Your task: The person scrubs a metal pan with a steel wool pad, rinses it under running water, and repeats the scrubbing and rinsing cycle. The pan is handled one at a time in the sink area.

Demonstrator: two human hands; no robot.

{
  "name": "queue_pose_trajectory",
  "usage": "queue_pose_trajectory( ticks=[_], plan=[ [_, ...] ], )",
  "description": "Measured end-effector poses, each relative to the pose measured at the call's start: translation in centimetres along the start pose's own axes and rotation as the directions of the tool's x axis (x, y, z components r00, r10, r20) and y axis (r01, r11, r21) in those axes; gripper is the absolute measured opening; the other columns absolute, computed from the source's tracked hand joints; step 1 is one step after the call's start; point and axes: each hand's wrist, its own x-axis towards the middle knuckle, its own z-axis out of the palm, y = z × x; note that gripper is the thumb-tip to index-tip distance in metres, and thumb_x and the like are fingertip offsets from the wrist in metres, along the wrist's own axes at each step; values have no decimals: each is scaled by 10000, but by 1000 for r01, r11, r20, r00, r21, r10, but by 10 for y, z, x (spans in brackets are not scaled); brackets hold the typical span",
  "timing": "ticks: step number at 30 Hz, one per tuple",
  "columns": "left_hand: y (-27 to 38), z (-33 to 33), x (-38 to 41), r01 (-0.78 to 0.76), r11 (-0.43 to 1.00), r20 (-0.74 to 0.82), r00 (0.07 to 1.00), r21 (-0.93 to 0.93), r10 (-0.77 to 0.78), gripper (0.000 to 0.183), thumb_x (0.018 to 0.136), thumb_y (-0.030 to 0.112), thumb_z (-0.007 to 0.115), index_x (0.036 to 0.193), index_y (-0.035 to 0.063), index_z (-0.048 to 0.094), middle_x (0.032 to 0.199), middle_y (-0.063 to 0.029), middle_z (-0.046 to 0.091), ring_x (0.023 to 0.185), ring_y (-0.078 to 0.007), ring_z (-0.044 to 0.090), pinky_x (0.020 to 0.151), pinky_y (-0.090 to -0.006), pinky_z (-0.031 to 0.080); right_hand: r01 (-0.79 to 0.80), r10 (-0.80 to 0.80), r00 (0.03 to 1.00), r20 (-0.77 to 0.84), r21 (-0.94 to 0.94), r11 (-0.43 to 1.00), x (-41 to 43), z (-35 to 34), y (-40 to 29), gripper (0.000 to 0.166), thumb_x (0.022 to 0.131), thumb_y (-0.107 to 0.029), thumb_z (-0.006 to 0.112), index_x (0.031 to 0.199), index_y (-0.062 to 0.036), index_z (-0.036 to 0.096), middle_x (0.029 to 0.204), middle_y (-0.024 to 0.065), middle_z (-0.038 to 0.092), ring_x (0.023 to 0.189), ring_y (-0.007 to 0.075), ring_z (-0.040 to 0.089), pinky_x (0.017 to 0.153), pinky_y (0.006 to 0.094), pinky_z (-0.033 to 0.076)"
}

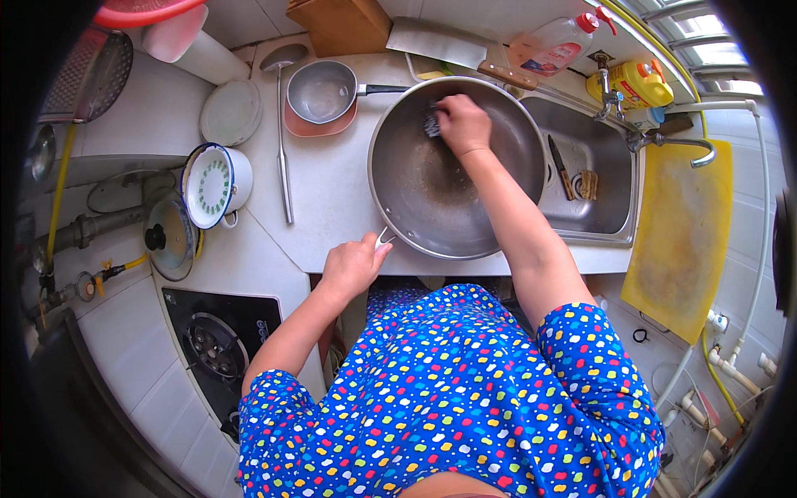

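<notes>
A wide metal wok (pixel 436 211) sits on the white countertop, its right side reaching over the edge of the sink. My left hand (pixel 352 264) grips the wok's handle (pixel 384 239) at the near left. Inside the wok, my right hand (pixel 464 124) holds a steel wool scourer (pixel 431 124) against the upper left part of the inner wall. Brownish marks show on the wok's bottom below that hand. The fingertips around the scourer are partly hidden.
Behind the wok lies a cleaver (pixel 442 45); a small saucepan (pixel 320 92) and a ladle (pixel 283 143) are to its left. The steel sink (pixel 598 215) holds a knife (pixel 560 167). A faucet (pixel 672 143) juts out at right. A gas stove (pixel 218 342) is at left.
</notes>
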Motion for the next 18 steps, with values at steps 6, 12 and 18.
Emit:
queue_pose_trajectory(
  ticks=[6, 12, 18],
  plan=[
    [19, 9, -4, -4, 1000, 8, 1000, -26, 4, 343, 953, 341, 531, 863, 12, 499, 599, -205, 607, 578, -409, 623, 524, -493, 501, -562, 579, 814, -44, 195, 804, -11, 1, 4, 108, 720, -213, 750, 777, -124, 726, 756, 82, 702, 703, 253, 688, 692, 362, 545],
    [21, 0, -2, 13, 1000, 31, 999, -17, -12, 352, 949, 346, 535, 867, 4, 516, 623, -210, 625, 604, -402, 645, 558, -494, 524, -83, 82, 988, 133, 4, 997, -12, 11, -15, 71, 736, -189, 708, 795, -165, 678, 852, 59, 650, 811, 289, 656, 715, 412, 538],
    [33, 0, -2, 43, 997, 46, 998, -71, -40, 339, 948, 335, 536, 869, 6, 508, 638, -225, 615, 625, -423, 631, 573, -505, 509, -406, 417, 902, -111, 110, 907, 5, 9, -7, 72, 738, -144, 717, 795, -132, 674, 827, 71, 654, 768, 287, 654, 694, 398, 529]
  ],
)
